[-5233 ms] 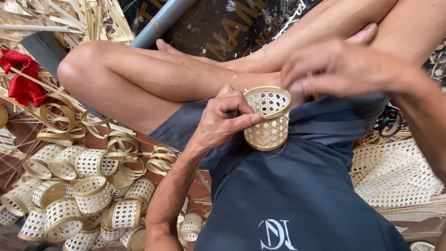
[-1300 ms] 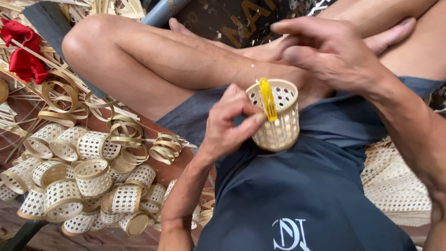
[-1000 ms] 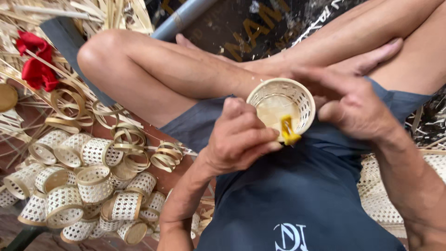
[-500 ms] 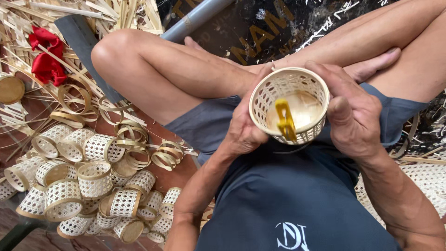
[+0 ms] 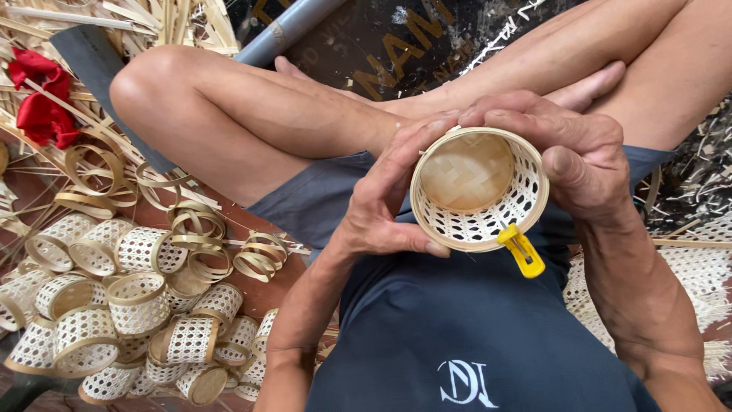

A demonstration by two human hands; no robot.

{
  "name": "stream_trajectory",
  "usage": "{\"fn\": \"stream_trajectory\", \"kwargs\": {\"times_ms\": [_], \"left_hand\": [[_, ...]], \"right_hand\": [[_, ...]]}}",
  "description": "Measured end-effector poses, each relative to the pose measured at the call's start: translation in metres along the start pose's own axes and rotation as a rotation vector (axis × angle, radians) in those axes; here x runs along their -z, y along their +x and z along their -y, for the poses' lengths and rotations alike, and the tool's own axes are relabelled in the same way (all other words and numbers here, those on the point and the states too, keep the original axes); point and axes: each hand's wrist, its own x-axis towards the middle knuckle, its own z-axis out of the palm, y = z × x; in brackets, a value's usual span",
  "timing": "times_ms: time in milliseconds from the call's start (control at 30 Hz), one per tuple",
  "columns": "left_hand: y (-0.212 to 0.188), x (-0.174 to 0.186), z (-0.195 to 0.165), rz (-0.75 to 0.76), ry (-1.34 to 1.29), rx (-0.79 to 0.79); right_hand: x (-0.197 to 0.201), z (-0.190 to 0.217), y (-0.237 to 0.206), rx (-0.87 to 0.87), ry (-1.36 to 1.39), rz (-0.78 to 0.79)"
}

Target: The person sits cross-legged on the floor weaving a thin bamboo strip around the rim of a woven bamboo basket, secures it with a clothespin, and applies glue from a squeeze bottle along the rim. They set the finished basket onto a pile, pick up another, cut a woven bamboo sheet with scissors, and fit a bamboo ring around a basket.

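A: What do we have in front of us?

B: We are looking down at our own lap. We sit cross-legged on the floor, and both hands hold a small round woven basket just above our dark shirt. Its open mouth faces up at us, so we see the plaited base inside and the open lattice wall around it.

A: How are the hands placed?

B: Our left hand is curled around the basket's left side, thumb pressed under the near rim. Our right hand wraps the far and right side, fingers hooked over the far rim, thumb on the right edge. Both are closed on the basket.

A: Anything attached to it?

B: A yellow clip is pinched on the near rim, sticking out toward us.

A: What lies around us?

B: To the left on the floor, a heap of unfinished lattice cylinders, loose bamboo hoops and a bit of red cloth farther off.

A: What could go wrong?

B: We judge the clip could pop off if our thumbs squeeze the rim out of round, letting the rim band spring loose. A hard grip might also crack the thin lattice strands.
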Motion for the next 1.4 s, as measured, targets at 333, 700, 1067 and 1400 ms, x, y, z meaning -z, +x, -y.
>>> {"fn": "stream_trajectory", "kwargs": {"times_ms": [333,700,1067,1400], "left_hand": [[0.001,-0.009,-0.005,-0.090,-0.127,0.078],[0.009,-0.011,-0.010,-0.145,-0.252,0.167],[0.015,0.007,-0.020,0.082,0.526,-0.213],[0.009,-0.005,-0.004,0.101,0.730,-0.202]], "right_hand": [[-0.004,0.000,-0.004,-0.088,0.028,-0.098],[-0.021,-0.001,0.005,-0.110,-0.040,-0.242],[-0.005,0.031,0.006,-0.140,-0.418,-0.130],[-0.020,0.034,0.015,-0.247,-0.656,-0.051]]}}
